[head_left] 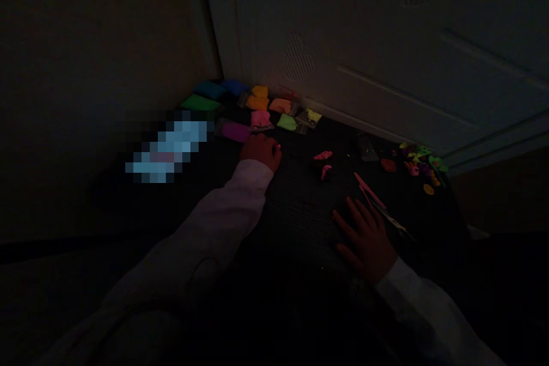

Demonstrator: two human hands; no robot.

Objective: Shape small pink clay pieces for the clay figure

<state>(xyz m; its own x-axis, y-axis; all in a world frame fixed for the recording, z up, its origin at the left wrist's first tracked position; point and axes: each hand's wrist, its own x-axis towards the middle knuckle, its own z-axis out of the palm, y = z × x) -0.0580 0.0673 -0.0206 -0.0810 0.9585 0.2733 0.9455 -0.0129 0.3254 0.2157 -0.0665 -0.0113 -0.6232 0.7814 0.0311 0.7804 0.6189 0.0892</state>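
In the dim head view my left hand is closed over the black table, with a small bit of pink modelling clay showing at its fingertips. Just beyond it lie a packet of pink clay and a packet of purple clay. My right hand rests palm down on the tabletop, fingers spread, holding nothing. Beside its fingertips are a pink strip-like tool and what looks like a pair of scissors. Two small pink clay pieces, one flat and one bent, lie between the hands.
Along the back sit several clay packets, including green, blue, orange and light green. A blurred bright screen is at left. Small colourful pieces are heaped at right. A pale panel rises behind.
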